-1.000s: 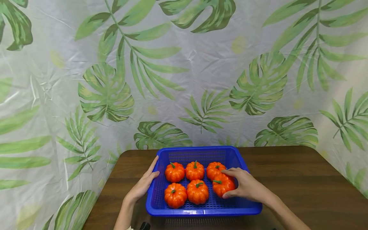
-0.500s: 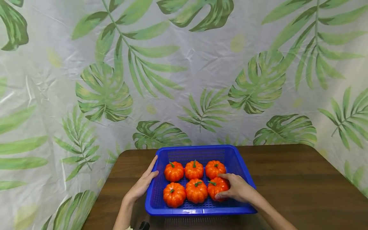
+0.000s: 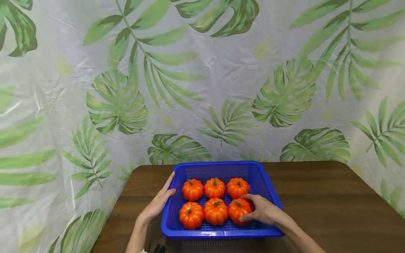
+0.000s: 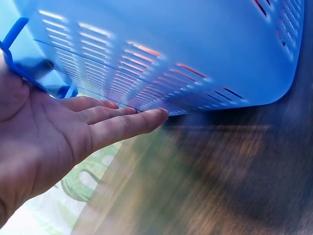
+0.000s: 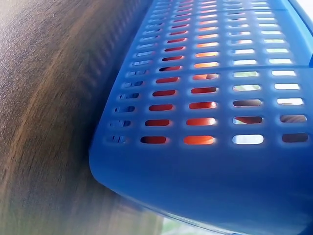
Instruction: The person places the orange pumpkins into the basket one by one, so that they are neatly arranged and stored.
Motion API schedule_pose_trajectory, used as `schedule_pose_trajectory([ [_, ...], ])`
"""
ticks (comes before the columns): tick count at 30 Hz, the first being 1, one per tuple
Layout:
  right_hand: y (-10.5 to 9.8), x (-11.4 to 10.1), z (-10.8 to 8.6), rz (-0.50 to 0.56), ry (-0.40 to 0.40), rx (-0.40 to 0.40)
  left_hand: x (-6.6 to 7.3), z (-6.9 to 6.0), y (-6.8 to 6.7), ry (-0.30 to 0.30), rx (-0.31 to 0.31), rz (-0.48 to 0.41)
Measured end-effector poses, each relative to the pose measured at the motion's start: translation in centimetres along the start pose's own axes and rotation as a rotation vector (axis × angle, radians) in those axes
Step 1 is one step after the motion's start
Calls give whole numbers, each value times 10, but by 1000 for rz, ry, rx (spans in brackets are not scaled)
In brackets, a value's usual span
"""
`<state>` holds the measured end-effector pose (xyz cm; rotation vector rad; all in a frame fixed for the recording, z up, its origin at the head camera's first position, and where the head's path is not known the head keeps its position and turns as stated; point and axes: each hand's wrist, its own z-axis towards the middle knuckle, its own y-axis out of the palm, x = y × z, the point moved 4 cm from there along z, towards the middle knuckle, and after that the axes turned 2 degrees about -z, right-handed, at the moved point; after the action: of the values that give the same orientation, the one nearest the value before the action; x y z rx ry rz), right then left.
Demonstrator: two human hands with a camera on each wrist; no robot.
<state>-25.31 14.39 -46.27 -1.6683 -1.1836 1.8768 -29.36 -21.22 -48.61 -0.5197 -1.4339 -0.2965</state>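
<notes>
Small orange pumpkins with green stems sit in two rows of three inside a blue plastic basket (image 3: 221, 233). My right hand (image 3: 264, 211) reaches over the basket's right side and holds the front right pumpkin (image 3: 238, 212), thumb at its near side and fingers at its far right. That pumpkin stands beside the front middle pumpkin (image 3: 216, 212). My left hand (image 3: 158, 203) rests along the basket's left outer side. In the left wrist view its straight fingers (image 4: 129, 125) lie against the slotted wall. The right hand is out of sight in the right wrist view, behind the basket wall (image 5: 195, 166).
The basket stands on a dark brown wooden table (image 3: 316, 196). Behind the table hangs a pale curtain (image 3: 227, 70) printed with green leaves. A small black object (image 3: 160, 248) shows at the bottom edge, near the left forearm.
The front right pumpkin has moved left and slightly nearer, away from the back right pumpkin, with my right hand on it. Its stem has turned. The left hand stays in place.
</notes>
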Motion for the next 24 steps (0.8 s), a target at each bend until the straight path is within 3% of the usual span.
schedule_pose_trajectory([
  [8,-1,1,0,-22,2,26,0,2,3,-1,2,-4],
  [12,-2,1,-3,-22,6,77,1,2,5,4,4,-3],
  [24,-5,4,-6,68,153,131,1,6,10,-13,-10,-6],
])
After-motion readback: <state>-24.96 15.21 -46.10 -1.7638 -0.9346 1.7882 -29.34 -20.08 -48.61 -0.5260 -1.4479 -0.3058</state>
